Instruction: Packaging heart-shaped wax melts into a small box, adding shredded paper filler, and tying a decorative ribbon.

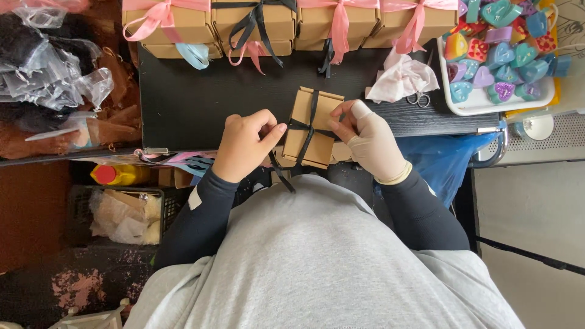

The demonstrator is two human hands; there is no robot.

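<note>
A small brown cardboard box (303, 111) lies on the black table (189, 103) near its front edge, crossed by a black ribbon (311, 125). My bare left hand (244, 145) pinches a ribbon end at the box's left side; a loose tail hangs down towards my grey shirt. My right hand (373, 141), in a pale glove, pinches the ribbon at the box's right edge. Both hands touch the box.
Several brown boxes (262, 21) tied with pink, black and blue bows line the table's far edge. A white tray (469, 108) of coloured heart shapes sits at right, with scissors (419, 97) and white cloth (399, 79) beside it. Plastic bags (55, 79) lie left.
</note>
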